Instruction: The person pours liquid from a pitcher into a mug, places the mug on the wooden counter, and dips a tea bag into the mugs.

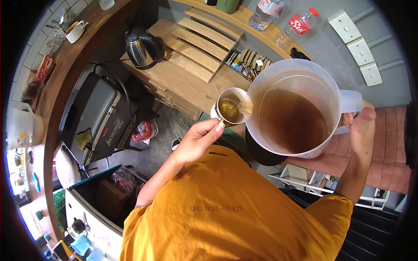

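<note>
My left hand [202,137] grips a white mug [214,111] by its handle, holding it up in front of my chest. Amber liquid with froth shows inside the mug. My right hand [361,124] is wrapped round the handle of a large translucent plastic pitcher [300,67], which holds brown liquid. The pitcher is tilted left, its spout at the mug's rim, and a stream of liquid [246,108] runs from the spout into the mug. Part of my right hand's fingers is hidden behind the pitcher's handle.
A steel and black kettle [141,48] stands on the wooden table beside a slatted wooden rack [202,39]. Two plastic bottles [299,27] are on the back shelf. Left are a dark grill-like case [93,119], an open bin [104,195] and a wooden counter [72,65] with another cup [76,32].
</note>
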`<move>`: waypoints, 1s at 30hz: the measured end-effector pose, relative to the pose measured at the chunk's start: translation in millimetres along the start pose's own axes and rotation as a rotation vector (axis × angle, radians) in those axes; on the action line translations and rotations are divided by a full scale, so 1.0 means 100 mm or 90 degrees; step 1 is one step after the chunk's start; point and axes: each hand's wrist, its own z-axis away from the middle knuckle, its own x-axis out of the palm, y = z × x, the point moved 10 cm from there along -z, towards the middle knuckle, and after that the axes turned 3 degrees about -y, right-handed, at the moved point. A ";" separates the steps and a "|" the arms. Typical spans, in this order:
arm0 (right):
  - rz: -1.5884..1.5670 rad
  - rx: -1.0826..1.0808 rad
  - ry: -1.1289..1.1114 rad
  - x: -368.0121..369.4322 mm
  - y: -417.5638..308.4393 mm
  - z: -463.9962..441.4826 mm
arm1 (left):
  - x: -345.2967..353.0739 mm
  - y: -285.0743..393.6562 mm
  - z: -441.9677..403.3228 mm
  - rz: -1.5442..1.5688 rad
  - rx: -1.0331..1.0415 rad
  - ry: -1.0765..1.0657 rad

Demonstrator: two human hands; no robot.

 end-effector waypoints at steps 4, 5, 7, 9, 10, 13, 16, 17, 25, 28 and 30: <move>-0.020 -0.004 0.008 0.00 0.01 0.00 | -0.01 0.00 0.01 0.004 0.002 0.001; -0.016 -0.013 0.005 0.01 -0.03 -0.01 | 0.00 0.01 0.01 0.004 0.002 0.002; -0.009 -0.015 0.005 0.02 -0.05 -0.01 | 0.00 0.03 0.03 0.008 -0.005 0.003; -0.003 -0.014 0.006 0.03 -0.06 -0.01 | 0.00 0.05 0.04 0.004 -0.004 0.005; 0.002 -0.015 0.011 0.03 -0.07 0.00 | 0.00 0.05 0.04 0.000 -0.002 0.008; 0.003 -0.021 0.008 0.03 -0.06 0.00 | -0.01 0.01 0.05 0.001 -0.009 0.008; 0.006 -0.021 -0.004 0.04 -0.04 -0.01 | -0.01 0.04 0.05 -0.006 -0.003 0.014; 0.012 -0.018 -0.005 0.04 -0.03 -0.01 | -0.01 0.04 0.05 -0.007 -0.004 0.014; 0.009 -0.012 0.010 0.01 -0.01 0.00 | -0.02 0.02 0.04 -0.009 -0.013 0.019; 0.012 -0.017 0.010 0.01 -0.05 0.00 | -0.03 0.01 0.03 -0.018 -0.009 0.018; 0.021 -0.025 0.002 0.01 -0.08 0.00 | -0.04 0.01 0.04 -0.022 -0.010 0.020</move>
